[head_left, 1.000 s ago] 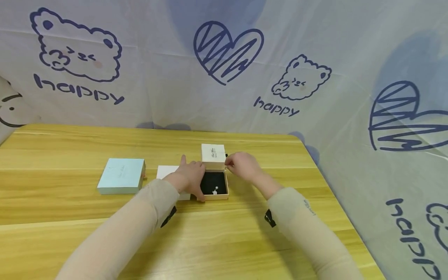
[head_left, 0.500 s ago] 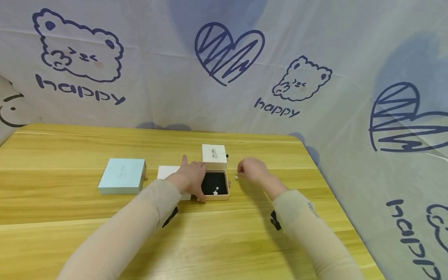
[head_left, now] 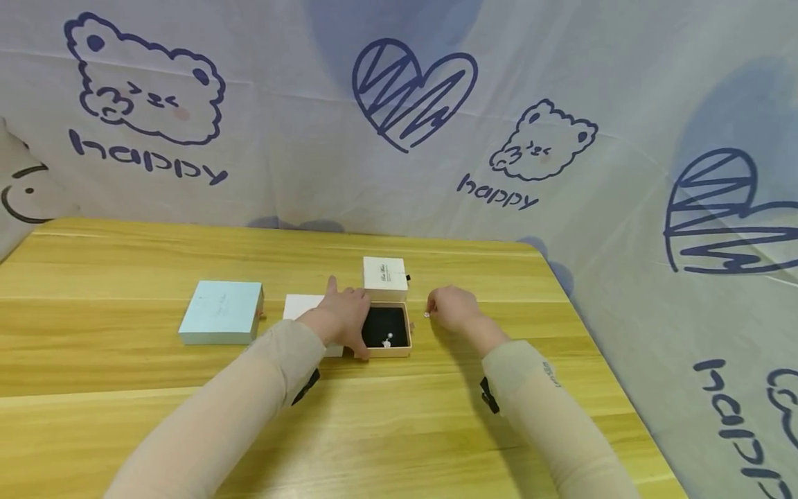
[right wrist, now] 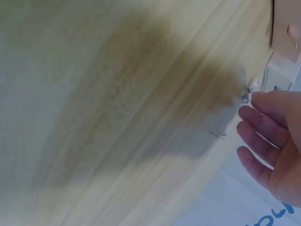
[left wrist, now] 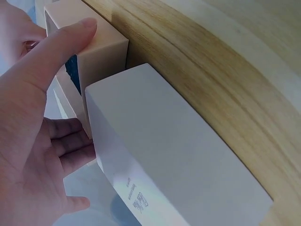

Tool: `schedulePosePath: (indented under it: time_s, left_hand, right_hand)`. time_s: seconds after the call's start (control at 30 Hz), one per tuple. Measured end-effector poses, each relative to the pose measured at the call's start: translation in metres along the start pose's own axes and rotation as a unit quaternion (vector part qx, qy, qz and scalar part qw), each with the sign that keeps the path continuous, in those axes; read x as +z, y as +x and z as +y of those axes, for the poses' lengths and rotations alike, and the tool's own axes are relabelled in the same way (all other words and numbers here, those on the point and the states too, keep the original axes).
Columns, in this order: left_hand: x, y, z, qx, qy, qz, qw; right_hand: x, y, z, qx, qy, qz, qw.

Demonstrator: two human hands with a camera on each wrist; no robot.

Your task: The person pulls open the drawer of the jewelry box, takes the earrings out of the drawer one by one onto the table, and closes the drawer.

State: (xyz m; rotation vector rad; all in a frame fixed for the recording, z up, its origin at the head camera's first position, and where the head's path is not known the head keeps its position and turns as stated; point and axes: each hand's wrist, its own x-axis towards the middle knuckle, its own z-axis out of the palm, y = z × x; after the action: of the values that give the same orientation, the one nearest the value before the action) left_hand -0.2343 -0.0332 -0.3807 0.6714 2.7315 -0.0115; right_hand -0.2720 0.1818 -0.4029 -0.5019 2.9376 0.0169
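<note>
My left hand (head_left: 345,319) (left wrist: 33,117) holds the open box (head_left: 382,352) (left wrist: 101,44) between the thumb on its near side and fingers at its far side. A small pearly piece of jewelry (head_left: 387,341) lies on the black pad inside. To the right of the box, my right hand (head_left: 455,308) (right wrist: 277,136) pinches a tiny shiny piece (head_left: 427,314) (right wrist: 246,95) at its fingertips, low over the table. Another thin small piece (right wrist: 220,135) shows on the table in the right wrist view.
A white box (head_left: 301,303) (left wrist: 155,136) stands directly left of the open one, partly behind my left hand. Behind the open box is a smaller white box (head_left: 384,274) with a black tab. A light blue box (head_left: 222,312) sits farther left. Printed cloth (head_left: 299,138) hangs behind the table.
My right hand has moved from the open box's back right corner a short way to the right, carrying the tiny piece. The left hand has stayed at the box.
</note>
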Motion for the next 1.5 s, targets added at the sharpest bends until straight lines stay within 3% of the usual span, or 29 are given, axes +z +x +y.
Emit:
schedulePosePath:
  time_s: [0.13, 0.27, 0.43, 0.63, 0.9, 1.5]
  left_hand:
    - [0.0, 0.0, 0.0, 0.0, 0.003, 0.0, 1.0]
    - [0.0, 0.001, -0.001, 0.0, 0.006, 0.0, 1.0]
    - [0.001, 0.002, -0.002, -0.001, 0.01, 0.0, 0.9999]
    - [0.002, 0.003, -0.002, 0.001, 0.0, 0.003, 1.0]
    - [0.004, 0.006, -0.004, -0.001, 0.0, 0.005, 1.0]
    - [0.002, 0.003, -0.001, 0.004, -0.006, -0.001, 1.0]
  right_hand:
    - [-0.005, 0.0, 0.0, 0.013, 0.004, 0.016, 0.9998]
    - [-0.014, -0.001, -0.005, 0.0, 0.011, 0.019, 0.9997]
    - [-0.021, -0.003, -0.024, -0.06, 0.004, 0.018, 0.998]
    - [-0.02, -0.007, -0.046, -0.149, -0.013, 0.005, 0.9887]
    - [-0.012, -0.014, -0.061, -0.215, -0.052, -0.008, 0.9752]
    - [-0.004, -0.016, -0.069, -0.24, -0.067, 0.027, 0.9681]
